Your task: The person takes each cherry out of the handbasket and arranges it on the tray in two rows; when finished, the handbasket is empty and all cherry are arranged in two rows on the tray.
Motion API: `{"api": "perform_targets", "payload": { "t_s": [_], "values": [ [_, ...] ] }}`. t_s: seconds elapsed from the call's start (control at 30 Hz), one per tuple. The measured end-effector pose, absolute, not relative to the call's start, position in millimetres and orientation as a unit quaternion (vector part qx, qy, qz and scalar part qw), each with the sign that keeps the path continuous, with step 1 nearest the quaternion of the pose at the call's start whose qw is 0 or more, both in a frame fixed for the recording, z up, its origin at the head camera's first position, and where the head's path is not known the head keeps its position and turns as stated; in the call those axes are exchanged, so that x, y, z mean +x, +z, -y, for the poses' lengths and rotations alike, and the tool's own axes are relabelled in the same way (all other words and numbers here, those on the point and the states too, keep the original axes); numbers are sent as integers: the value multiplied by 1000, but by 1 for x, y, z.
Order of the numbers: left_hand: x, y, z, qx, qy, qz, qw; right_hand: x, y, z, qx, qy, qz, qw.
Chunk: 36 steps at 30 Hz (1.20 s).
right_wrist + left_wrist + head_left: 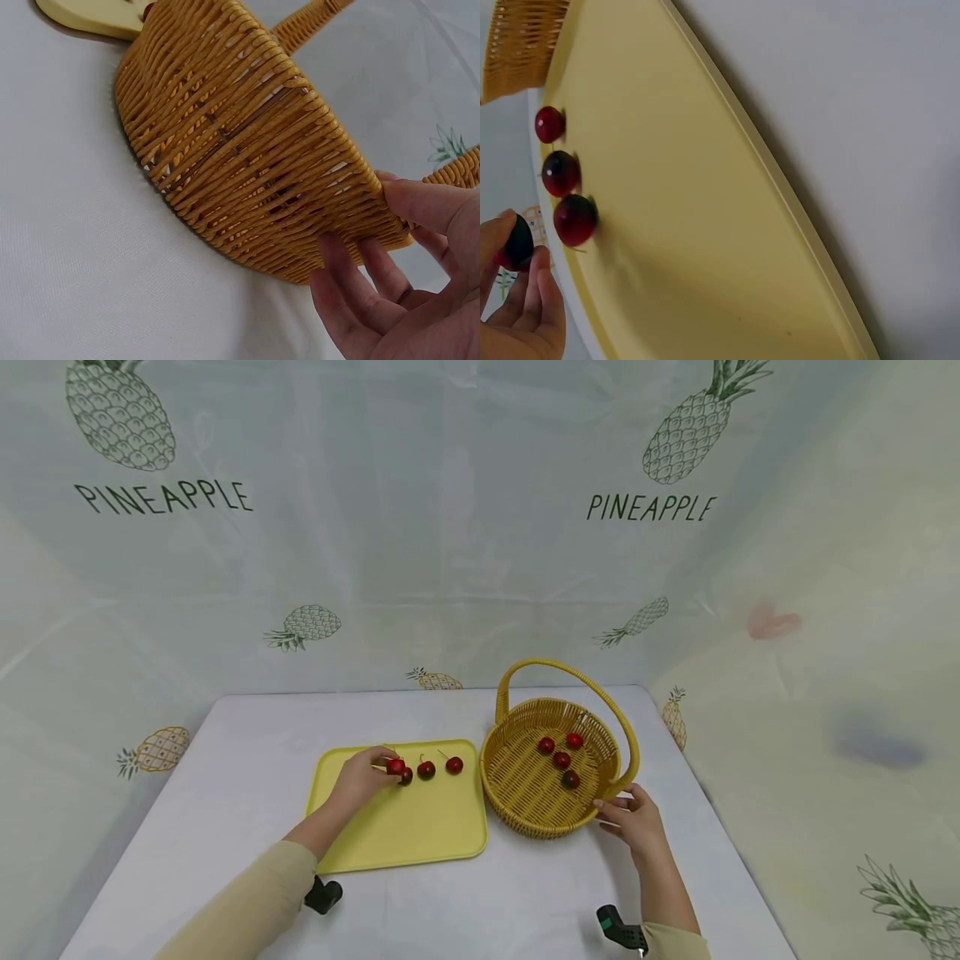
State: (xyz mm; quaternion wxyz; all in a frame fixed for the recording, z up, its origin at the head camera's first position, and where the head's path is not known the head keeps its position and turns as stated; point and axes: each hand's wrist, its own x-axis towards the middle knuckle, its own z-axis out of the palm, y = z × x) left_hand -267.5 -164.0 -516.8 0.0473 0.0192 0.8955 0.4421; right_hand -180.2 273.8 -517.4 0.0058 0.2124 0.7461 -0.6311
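Note:
Between its thumb and fingertips my left hand (360, 779) pinches a dark red cherry (395, 766), held up over the far side of the yellow tray (401, 835). In the left wrist view this cherry (520, 244) is apart from the tray's surface. Three more cherries, one of them the middle cherry (426, 769), lie in a row along the tray's far part. My right hand (639, 823) grips the rim of the round woven basket (517, 789) by the foot of its handle, thumb on top, fingers against the outer wall (247, 150). Several cherries (561, 760) lie inside the basket.
Tray and basket stand side by side on a white-covered table (442, 914), the basket on the right. Its tall arched handle (573, 672) rises above the rim. A pale curtain (450, 543) printed with pineapples hangs behind the table and along its sides.

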Motion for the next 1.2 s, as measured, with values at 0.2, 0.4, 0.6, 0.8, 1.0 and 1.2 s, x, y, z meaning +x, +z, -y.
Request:
{"api": "perform_targets", "payload": {
  "t_s": [0.2,0.4,0.6,0.8,1.0,1.2],
  "values": [
    [-268,-522,176,24,426,-903,54,-181,-518,-275,211,-632,-746,7],
    [-269,-523,186,34,403,-912,69,-181,-518,-275,212,-632,-746,7],
    [-273,-525,194,33,372,-924,78,-182,-519,-275,214,-631,-746,8],
    [-278,-531,200,40,351,-932,82,-182,-519,-275,214,-632,-744,12],
    [-281,-535,203,50,352,-930,92,-182,-519,-276,214,-635,-742,15],
    [-283,-533,202,43,357,-927,109,-182,-518,-275,218,-632,-743,16]
  ]
}}
